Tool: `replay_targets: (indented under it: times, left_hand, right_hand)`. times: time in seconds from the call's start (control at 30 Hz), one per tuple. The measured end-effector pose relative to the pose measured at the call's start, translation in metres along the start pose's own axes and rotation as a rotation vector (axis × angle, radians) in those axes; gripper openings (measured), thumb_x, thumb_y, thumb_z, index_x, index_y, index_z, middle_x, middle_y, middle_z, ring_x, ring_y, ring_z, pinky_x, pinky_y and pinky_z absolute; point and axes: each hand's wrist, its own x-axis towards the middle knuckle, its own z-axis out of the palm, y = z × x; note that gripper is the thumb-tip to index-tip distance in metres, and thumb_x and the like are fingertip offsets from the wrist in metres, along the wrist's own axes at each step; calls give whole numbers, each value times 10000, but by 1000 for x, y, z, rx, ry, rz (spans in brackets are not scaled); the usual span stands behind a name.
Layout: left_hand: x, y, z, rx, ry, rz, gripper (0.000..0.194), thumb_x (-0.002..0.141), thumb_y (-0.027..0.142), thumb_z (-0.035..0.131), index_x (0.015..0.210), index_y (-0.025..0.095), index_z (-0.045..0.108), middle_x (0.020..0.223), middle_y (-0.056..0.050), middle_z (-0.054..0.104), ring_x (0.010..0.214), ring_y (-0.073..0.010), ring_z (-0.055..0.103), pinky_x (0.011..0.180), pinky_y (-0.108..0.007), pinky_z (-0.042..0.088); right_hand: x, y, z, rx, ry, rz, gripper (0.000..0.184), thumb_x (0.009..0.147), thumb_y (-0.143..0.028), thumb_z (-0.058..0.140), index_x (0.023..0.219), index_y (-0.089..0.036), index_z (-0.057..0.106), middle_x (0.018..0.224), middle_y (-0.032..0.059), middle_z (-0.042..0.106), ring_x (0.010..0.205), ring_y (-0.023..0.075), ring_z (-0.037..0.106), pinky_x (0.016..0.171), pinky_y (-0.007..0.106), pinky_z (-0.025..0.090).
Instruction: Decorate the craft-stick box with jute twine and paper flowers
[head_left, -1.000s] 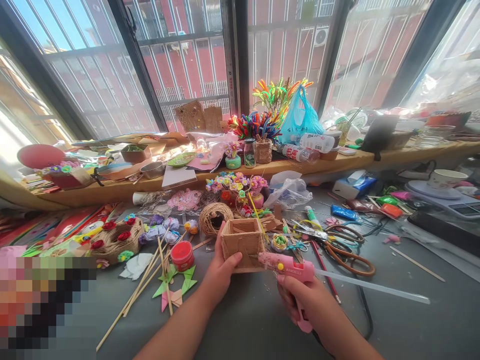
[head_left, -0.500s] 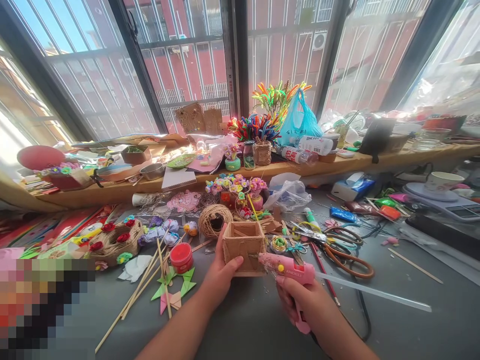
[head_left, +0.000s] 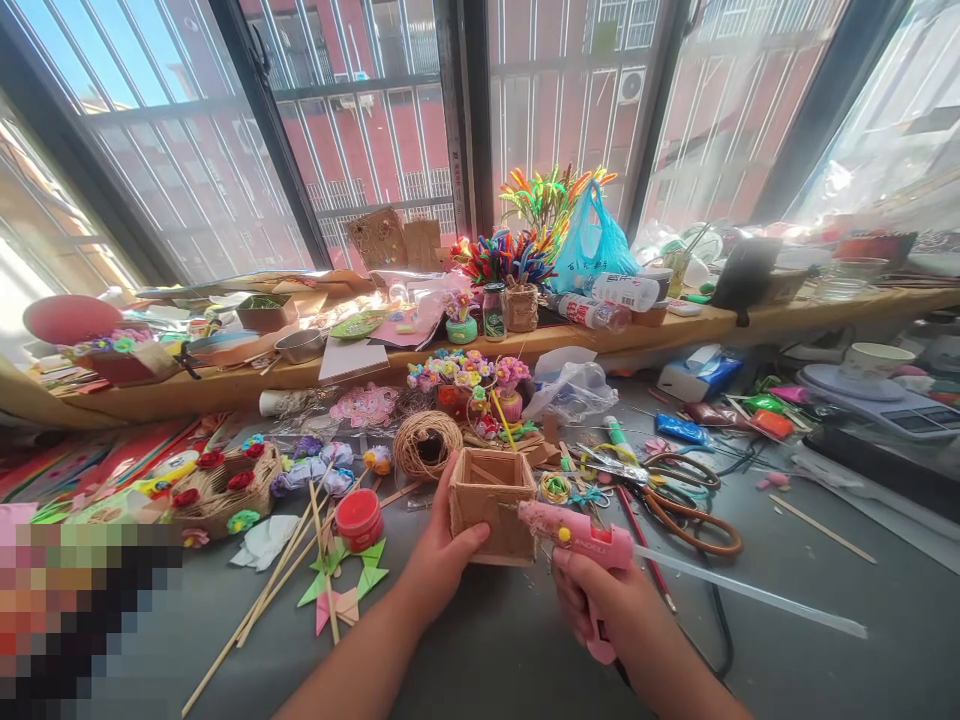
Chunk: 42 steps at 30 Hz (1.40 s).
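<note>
My left hand (head_left: 444,545) grips a small open-topped cardboard box (head_left: 493,500) by its left side, thumb across the front face. The box is tilted so that part of its inside shows. In my right hand (head_left: 600,595) is a pink hot glue gun (head_left: 589,535), fingers wrapped round its handle. Its nozzle points left and lies at the box's front face near the right edge; whether it touches I cannot tell. A long clear glue stick (head_left: 757,592) sticks out of the gun's back. Right behind the box sits a ball of twine (head_left: 427,446).
Scissors with brown handles (head_left: 694,520) and a red pencil (head_left: 652,555) lie beyond the glue gun. To the left are a red tub (head_left: 358,518), wooden sticks (head_left: 259,600), a folded-paper star (head_left: 367,575) and a twine-wrapped tray with flowers (head_left: 225,490). A cluttered ledge (head_left: 450,355) runs below the windows.
The box has shifted slightly down and right in the picture and its tilt has changed a little. The glue gun stays close to its front face. Both hands keep their hold.
</note>
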Motion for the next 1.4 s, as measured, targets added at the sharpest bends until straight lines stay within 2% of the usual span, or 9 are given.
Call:
replay_targets:
  times: [0.07, 0.17, 0.43, 0.6, 0.73, 0.97, 1.27, 1.4]
  left_hand:
    - [-1, 2, 1, -2, 3, 1, 1030, 843, 370, 789, 1702, 329, 221, 1699, -65, 444, 1536, -358, 443, 1239, -460, 404]
    - [-1, 4, 2, -15, -6, 9, 1035, 839, 372, 795, 1701, 331, 224, 1691, -68, 457, 1533, -363, 447, 1244, -471, 395]
    - [0, -1, 0, 1, -18, 40, 1009, 851, 377, 791, 1696, 333, 242, 1719, -59, 411, 1550, -345, 424, 1256, -453, 377]
    - [-1, 1, 2, 4, -27, 25, 1026, 863, 397, 784, 1703, 330, 199, 1719, -66, 409, 1560, -333, 409, 1267, -456, 357]
    - [-1, 1, 2, -19, -19, 12, 1043, 851, 380, 781, 1705, 322, 185, 1731, -64, 386, 1573, -329, 387, 1280, -457, 334]
    - [-1, 0, 2, 15, -1, 10, 994, 871, 369, 745, 1701, 331, 199, 1718, -59, 410, 1540, -335, 434, 1262, -467, 358]
    - [-1, 4, 3, 17, 30, 1, 994, 867, 366, 743, 1700, 322, 202, 1700, -73, 440, 1518, -333, 466, 1251, -462, 375]
    - [-1, 4, 4, 40, 48, 13, 975, 862, 390, 759, 1686, 323, 242, 1704, -65, 432, 1545, -319, 427, 1265, -446, 353]
  right_hand:
    - [-1, -2, 0, -2, -11, 3, 396, 781, -546, 723, 600, -209, 623, 458, -62, 458, 396, 104, 432, 428, 259, 373]
    - [-3, -3, 0, -10, 7, 16, 464, 784, -544, 721, 516, -238, 499, 421, -56, 456, 391, 108, 443, 440, 260, 386]
    - [-3, 1, 4, -33, 119, 29, 425, 787, -528, 728, 537, -221, 575, 424, -41, 521, 383, 117, 478, 437, 259, 374]
    - [1, 6, 0, -60, 108, 26, 455, 822, -529, 698, 511, -235, 544, 415, -35, 497, 390, 126, 479, 440, 271, 371]
    - [4, 6, -3, -39, 57, 23, 489, 796, -566, 736, 502, -244, 516, 432, -41, 481, 392, 121, 448, 435, 279, 366]
    - [3, 4, -3, -47, 37, 23, 526, 820, -537, 733, 459, -243, 487, 416, -46, 435, 402, 116, 431, 448, 272, 360]
    - [-1, -1, 1, -41, 57, 25, 488, 803, -515, 715, 474, -260, 460, 408, -53, 423, 399, 132, 449, 451, 290, 383]
    - [-3, -3, -1, -118, 75, 23, 425, 824, -516, 695, 538, -240, 544, 437, -42, 497, 402, 129, 479, 464, 282, 380]
